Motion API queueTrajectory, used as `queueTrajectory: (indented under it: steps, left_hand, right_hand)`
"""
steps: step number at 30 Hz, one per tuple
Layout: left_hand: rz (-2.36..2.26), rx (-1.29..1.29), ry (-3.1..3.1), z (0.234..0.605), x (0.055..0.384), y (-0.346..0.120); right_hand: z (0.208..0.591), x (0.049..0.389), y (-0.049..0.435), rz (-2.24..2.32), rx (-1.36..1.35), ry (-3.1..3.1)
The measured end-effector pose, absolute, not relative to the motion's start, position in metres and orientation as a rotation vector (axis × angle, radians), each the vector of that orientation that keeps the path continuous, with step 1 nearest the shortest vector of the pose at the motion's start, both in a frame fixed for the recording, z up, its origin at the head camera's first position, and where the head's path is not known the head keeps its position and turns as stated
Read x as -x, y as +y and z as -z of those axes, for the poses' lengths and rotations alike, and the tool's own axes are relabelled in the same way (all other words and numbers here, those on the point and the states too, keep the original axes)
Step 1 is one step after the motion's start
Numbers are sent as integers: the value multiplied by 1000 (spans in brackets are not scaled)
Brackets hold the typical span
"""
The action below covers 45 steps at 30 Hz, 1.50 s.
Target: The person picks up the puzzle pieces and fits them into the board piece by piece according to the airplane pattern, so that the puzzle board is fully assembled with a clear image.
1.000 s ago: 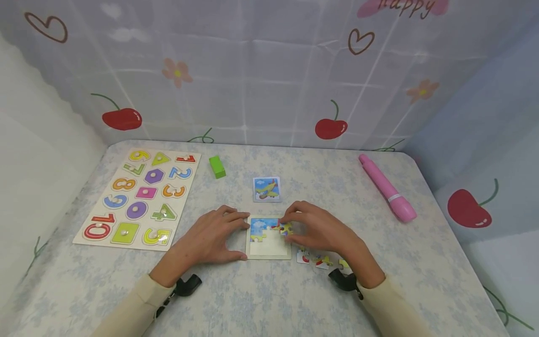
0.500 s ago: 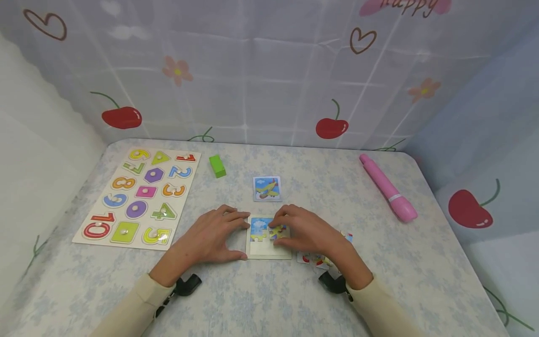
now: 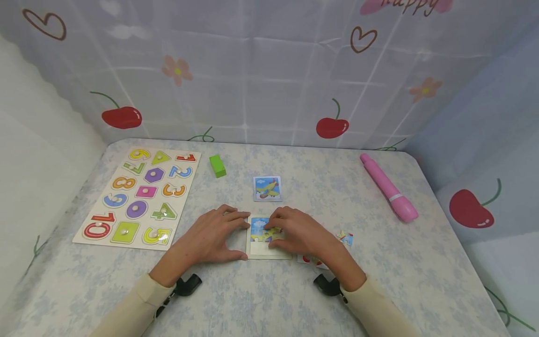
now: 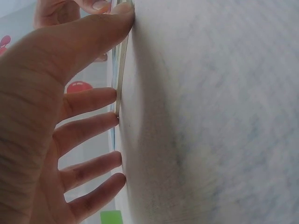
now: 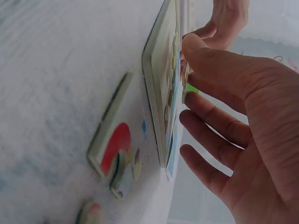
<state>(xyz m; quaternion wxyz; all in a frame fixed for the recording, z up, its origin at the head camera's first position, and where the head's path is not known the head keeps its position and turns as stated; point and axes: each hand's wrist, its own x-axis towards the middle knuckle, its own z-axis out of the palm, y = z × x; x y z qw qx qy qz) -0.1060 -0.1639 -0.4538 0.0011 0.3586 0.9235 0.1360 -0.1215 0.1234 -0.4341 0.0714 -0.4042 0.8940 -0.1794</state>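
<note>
Puzzle tray: We find it (image 3: 258, 250) flat near the middle of the worktop (image 3: 236, 299), with fitted pieces (image 3: 258, 224) at its far left corner and a bare strip along its near edge.
Concealed: The right hand (image 3: 301, 231) covers the tray's far right corner; we cannot count the loose pieces (image 3: 347, 238) right of the tray, partly under the wrist.
Held piece: We make out mainly its thin edge (image 5: 185, 86) in the right wrist view; whether it touches the tray we cannot tell.
Cut off: Both sleeves (image 3: 130, 306) and the worktop's near edge run out of the head view.
Right grip: Thumb and fingertips pinch the held piece over the tray.
Left grip: We record the left hand (image 3: 212, 236) grasping nothing, fingers extended and spread, thumb and foremost fingertips against the tray's left edge.
Surroundings: We note a picture card (image 3: 267, 188) beyond the tray's far edge and a number board (image 3: 159, 199) toward the worktop's left edge.
</note>
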Motion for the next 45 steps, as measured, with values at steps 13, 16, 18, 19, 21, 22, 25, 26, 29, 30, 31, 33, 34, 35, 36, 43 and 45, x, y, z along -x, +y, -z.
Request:
queueTrajectory:
  steps: [13, 16, 18, 19, 21, 22, 25, 26, 29, 30, 31, 33, 34, 35, 36, 43, 45]
  left_hand:
    - [-426, -1144, 2918, 454, 106, -164]
    - [-424, -1145, 2919, 454, 105, -164]
    - [-423, -1145, 2917, 454, 105, -164]
    - [-422, -1145, 2917, 454, 105, -164]
    - [-424, -1145, 2914, 453, 105, -164]
    - [-425, -1144, 2912, 453, 105, -164]
    - [-429, -1141, 2909, 453, 105, -164]
    - [-431, -1139, 2908, 453, 105, -164]
    - [-435, -1130, 2904, 453, 106, -164]
    - [-435, -1128, 2904, 453, 106, -164]
    - [-435, -1127, 2905, 453, 106, -164]
    - [-438, -1128, 2905, 453, 106, -164]
    - [-439, -1130, 2905, 453, 106, -164]
    - [-439, -1133, 2906, 453, 106, -164]
    - [-439, -1135, 2907, 453, 106, -164]
    - [-445, -1134, 2902, 455, 106, -165]
    - [-447, -1131, 2900, 455, 106, -165]
  right_hand:
    - [438, 117, 116, 483, 1202, 2749]
    - [439, 117, 115, 478, 1206, 2755]
    - [440, 117, 115, 482, 1203, 2760]
    - [440, 116, 115, 484, 1199, 2762]
    - [440, 116, 115, 489, 1194, 2765]
    - [440, 116, 115, 492, 1189, 2765]
    - [440, 116, 115, 497, 1188, 2768]
    - [440, 115, 115, 496, 1190, 2769]
    - [440, 116, 115, 488, 1193, 2774]
    - [441, 116, 115, 486, 1194, 2775]
    - [441, 117, 115, 486, 1192, 2775]
    - [441, 117, 115, 493, 1189, 2771]
    - [441, 117, 115, 498, 1188, 2769]
    - [441, 117, 115, 502, 1186, 2767]
    - [441, 117, 115, 510, 1184, 2764]
    - [444, 119, 116, 593, 1147, 2741]
    - [445, 120, 116, 619, 1142, 2734]
